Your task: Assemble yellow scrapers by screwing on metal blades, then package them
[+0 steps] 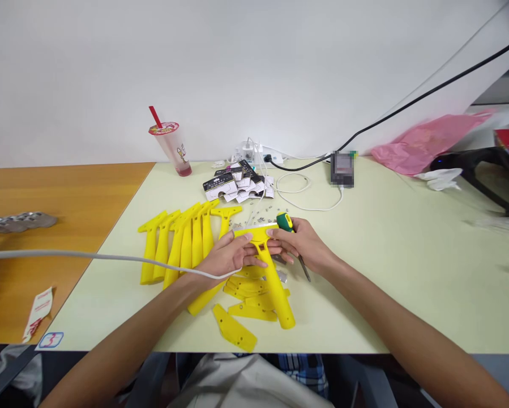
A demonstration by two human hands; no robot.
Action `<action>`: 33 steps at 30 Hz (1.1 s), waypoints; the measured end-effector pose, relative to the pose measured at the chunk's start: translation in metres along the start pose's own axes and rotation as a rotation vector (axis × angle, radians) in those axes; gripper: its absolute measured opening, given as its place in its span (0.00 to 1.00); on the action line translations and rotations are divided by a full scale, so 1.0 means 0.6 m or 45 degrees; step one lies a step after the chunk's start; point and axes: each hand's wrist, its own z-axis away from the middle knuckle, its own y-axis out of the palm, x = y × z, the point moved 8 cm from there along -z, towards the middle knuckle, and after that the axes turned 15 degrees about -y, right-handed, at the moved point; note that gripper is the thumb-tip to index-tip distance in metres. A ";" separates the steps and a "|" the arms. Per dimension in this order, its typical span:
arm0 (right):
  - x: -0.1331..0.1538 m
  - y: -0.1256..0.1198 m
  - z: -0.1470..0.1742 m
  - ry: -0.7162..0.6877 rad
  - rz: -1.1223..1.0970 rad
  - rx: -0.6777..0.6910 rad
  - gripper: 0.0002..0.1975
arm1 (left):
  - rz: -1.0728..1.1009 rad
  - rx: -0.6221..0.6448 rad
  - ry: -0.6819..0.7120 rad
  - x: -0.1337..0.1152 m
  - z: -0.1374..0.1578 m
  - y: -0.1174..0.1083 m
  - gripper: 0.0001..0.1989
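The scraper (272, 276) was pinched by the left hand (225, 255) and right hand (308, 243) — assembly seemed in progress; fastening likely called for the screwdriver (285, 222).

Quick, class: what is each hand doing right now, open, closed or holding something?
Left hand: closed, holding the yellow scraper by its wide end.
Right hand: closed, holding the yellow scraper's wide end too, plus a green-handled screwdriver.
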 end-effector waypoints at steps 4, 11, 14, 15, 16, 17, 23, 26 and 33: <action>0.004 0.000 0.000 -0.031 -0.034 -0.019 0.27 | -0.003 0.045 -0.006 0.000 -0.002 0.004 0.11; 0.030 0.007 0.002 -0.244 -0.055 0.087 0.27 | -0.005 0.030 0.109 -0.015 0.006 0.004 0.25; 0.028 0.009 0.001 -0.257 -0.032 0.124 0.24 | -0.033 0.054 0.136 -0.016 0.009 0.006 0.28; 0.027 0.009 0.000 -0.255 -0.025 0.133 0.23 | -0.037 0.057 0.150 -0.017 0.010 0.006 0.27; 0.026 0.009 0.000 -0.252 -0.020 0.143 0.23 | -0.039 0.057 0.164 -0.017 0.009 0.004 0.26; 0.024 0.009 -0.001 -0.248 -0.016 0.149 0.23 | -0.039 0.057 0.174 -0.018 0.009 0.001 0.25; 0.024 0.007 -0.001 -0.231 -0.030 0.146 0.24 | -0.087 0.099 0.164 -0.019 0.009 -0.001 0.24; 0.026 0.008 0.001 -0.231 -0.062 0.143 0.24 | -0.091 0.096 0.161 -0.022 0.014 0.008 0.25; 0.023 0.007 0.000 -0.242 -0.041 0.153 0.25 | -0.035 0.113 0.153 -0.021 0.014 0.012 0.23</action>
